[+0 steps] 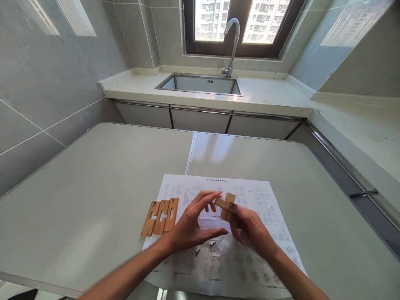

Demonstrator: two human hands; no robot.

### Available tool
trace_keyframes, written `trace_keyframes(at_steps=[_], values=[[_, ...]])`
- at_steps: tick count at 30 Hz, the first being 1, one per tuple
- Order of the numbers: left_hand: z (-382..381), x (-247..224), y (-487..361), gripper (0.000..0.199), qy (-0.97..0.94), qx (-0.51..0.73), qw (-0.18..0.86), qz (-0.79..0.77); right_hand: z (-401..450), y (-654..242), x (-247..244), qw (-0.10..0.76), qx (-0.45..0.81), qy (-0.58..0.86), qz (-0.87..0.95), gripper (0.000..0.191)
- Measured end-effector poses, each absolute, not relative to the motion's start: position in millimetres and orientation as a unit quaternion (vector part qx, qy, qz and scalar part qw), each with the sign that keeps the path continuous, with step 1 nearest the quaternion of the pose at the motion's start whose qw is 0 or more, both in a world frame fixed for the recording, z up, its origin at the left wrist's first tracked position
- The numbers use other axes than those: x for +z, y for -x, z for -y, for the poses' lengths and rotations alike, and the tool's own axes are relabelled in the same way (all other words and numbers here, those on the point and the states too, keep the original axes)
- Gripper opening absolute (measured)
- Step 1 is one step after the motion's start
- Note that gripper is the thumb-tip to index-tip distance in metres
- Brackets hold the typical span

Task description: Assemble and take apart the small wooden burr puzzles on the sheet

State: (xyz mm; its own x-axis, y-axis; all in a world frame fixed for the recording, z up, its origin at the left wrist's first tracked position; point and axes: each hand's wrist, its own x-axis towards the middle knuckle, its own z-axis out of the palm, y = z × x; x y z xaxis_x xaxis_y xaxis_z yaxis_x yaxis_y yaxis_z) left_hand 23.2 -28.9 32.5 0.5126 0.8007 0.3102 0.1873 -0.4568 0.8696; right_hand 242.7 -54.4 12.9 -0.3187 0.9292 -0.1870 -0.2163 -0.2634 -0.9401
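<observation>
Pinched in my right hand (250, 229) is a small wooden interlocking puzzle (227, 206) made of crossed pieces, one marked with a 2. My left hand (198, 223) reaches toward it from the left, thumb and fingers spread, holding nothing; its fingertips are close to the puzzle, and I cannot tell whether they touch. Left of that hand lie three flat wooden pieces with cut-out slots, side by side: one marked 3 (148, 225), one marked 1 (159, 225) and one marked 2 (170, 221). Under both hands lies a printed instruction sheet (259, 191), worn and torn near its middle.
The sheet rests on a pale table (78, 187) with a seam down its middle. Beyond the table's far edge stands a counter (271, 91) with a sink (200, 92) and a tall faucet (233, 50) under a window (237, 50). A tiled wall (62, 83) rises at left.
</observation>
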Motion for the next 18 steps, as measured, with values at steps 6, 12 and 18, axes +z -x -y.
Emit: trace_keyframes(at_steps=[6, 12, 18], values=[[21, 42, -16, 0.058, -0.777, 0.379, 0.324, -0.384, 33, -265, 11, 0.537, 0.734, 0.376, 0.18, 0.028], [11, 52, 24, 0.044, -0.817, 0.29, 0.234, -0.44, 23, -279, 4, 0.615, 0.703, 0.338, 0.113, 0.017], [19, 44, 89, 0.071, -0.868, 0.184, 0.146, -0.438, 18, -285, -7, 0.656, 0.676, 0.318, 0.109, 0.023]])
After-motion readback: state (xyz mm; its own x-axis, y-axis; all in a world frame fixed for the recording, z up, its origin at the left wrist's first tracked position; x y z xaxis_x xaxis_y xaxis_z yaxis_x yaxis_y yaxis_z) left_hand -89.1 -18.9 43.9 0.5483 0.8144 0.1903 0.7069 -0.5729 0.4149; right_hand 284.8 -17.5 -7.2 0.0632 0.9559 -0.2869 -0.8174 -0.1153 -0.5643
